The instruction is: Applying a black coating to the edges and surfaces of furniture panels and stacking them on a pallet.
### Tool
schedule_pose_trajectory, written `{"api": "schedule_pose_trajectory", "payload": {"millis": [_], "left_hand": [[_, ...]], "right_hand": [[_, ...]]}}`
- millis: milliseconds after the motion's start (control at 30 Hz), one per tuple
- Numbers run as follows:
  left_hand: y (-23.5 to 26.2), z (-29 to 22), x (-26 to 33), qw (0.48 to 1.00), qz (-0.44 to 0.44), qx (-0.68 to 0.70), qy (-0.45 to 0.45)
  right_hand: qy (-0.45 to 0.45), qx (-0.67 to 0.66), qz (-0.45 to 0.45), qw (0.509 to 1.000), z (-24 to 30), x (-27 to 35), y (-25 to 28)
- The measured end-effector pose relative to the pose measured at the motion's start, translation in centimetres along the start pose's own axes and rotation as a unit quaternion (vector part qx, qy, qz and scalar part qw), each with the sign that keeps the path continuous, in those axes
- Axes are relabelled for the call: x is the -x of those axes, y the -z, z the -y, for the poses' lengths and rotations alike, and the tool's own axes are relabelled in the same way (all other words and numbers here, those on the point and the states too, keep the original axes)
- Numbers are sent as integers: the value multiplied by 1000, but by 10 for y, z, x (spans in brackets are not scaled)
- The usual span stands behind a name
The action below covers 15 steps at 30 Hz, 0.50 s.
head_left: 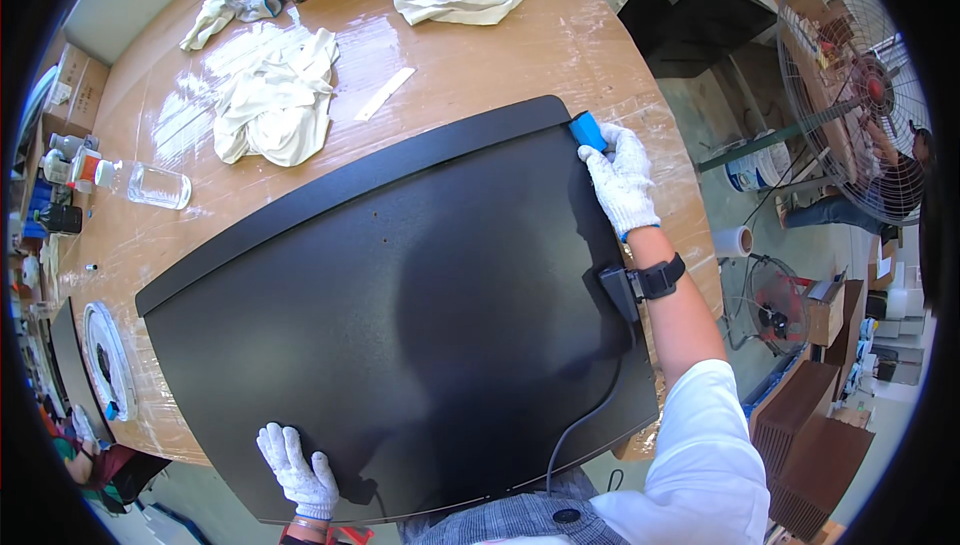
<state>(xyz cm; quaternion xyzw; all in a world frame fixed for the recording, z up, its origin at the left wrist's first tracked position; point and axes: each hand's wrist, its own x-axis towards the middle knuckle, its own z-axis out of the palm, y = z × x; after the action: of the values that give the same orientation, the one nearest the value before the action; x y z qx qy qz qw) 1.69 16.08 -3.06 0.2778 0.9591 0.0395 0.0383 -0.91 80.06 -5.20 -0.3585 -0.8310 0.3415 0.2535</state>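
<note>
A large black panel (330,315) with a raised strip (370,180) along its far edge lies on the table in front of me. My left hand (297,472), in a white knit glove, rests flat on the panel's near left part with fingers spread. At the panel's far right corner my gloved right hand (620,175) is closed on a small blue block (588,131), which touches the end of the strip. A black device on a strap (655,281) sits at my right wrist, with a cable running down over the panel.
Crumpled white cloths (280,100) and a white strip (384,95) lie on the film-covered brown table (350,55). A clear bottle (150,185) and a white coil (105,360) are at left. A large fan (860,90) stands at right, where another person partly shows behind it.
</note>
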Motion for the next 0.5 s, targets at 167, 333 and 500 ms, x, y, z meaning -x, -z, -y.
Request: {"api": "schedule_pose_trajectory", "payload": {"millis": [167,333,500], "left_hand": [[0,0,-1,1000,1,3,1],[0,0,-1,1000,3,-3,3],[-1,0,0,1000,-1,6,2]], "right_hand": [[-48,-116,-22,992,-1,3,-6],[4,-42,-4,999,-8,1,-5],[10,10,-6,1000,-6,-2,-3]]}}
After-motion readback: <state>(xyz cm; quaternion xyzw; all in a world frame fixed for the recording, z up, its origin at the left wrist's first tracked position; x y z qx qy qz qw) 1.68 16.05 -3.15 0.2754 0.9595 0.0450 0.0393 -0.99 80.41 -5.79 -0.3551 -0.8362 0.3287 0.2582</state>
